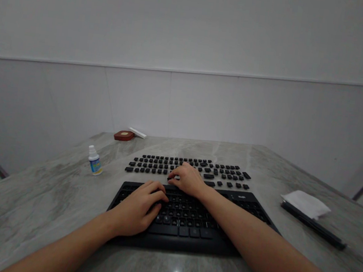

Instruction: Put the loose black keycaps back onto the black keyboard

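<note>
A black keyboard (188,242) lies in front of me, with many of its key positions bare and some wide keys in the bottom row. My left hand (141,208) rests on its left half, fingers bent and thumb apart, with nothing visible in it. Beyond the keyboard's back edge, my right hand (187,180) reaches to the loose keycaps (156,165), which lie in rows on the table. Its thumb and fingertips come together at a small dark keycap (168,179), partly hidden by the fingers.
On the left stands a small white spray bottle (95,161) with a blue label. A reddish-brown box (123,135) and a white strip (138,133) lie at the back. To the right are a white cloth or tissue (305,203) and a long black stick-like object (314,225).
</note>
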Motion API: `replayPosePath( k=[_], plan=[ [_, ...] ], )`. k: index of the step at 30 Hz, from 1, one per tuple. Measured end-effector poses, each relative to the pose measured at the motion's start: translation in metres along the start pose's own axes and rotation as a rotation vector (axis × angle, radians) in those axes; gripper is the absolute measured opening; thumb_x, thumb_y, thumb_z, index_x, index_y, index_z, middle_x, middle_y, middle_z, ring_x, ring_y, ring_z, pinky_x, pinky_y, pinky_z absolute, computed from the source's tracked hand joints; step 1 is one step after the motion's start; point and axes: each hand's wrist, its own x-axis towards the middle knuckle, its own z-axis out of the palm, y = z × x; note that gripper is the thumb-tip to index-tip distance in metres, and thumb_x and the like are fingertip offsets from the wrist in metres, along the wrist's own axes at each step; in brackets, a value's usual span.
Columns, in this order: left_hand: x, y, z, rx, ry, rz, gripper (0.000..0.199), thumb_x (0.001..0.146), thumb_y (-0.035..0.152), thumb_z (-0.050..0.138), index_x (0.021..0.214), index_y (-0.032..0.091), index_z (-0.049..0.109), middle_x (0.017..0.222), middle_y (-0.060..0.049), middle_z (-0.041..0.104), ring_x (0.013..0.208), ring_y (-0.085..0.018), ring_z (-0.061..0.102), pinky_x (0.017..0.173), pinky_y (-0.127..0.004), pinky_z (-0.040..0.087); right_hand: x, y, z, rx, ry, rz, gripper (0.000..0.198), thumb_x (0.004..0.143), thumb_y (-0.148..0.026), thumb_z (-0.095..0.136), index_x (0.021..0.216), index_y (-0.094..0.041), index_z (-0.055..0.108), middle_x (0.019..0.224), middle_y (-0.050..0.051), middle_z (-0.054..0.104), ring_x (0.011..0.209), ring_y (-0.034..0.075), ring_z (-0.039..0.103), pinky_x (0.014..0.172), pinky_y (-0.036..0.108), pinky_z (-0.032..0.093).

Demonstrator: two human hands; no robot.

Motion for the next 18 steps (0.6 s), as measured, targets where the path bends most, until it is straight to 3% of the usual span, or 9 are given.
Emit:
replayPosePath(
  k=[18],
  plan=[
    [0.0003,0.0009,-0.0008,-0.004,-0.003,-0.012,0.023,0.092,0.008,0.047,0.107,0.019,0.061,0.113,-0.007,0.056,0.107,-0.023,0.055,0.098,-0.045,0.048,0.0008,-0.0006,0.0011,0.035,0.023,0.028,0.008,0.082,-0.029,0.077,0.086,-0.022,0.076,0.086,0.006,0.074,0.095,0.024,0.063,0.079,0.031,0.047]
  ],
)
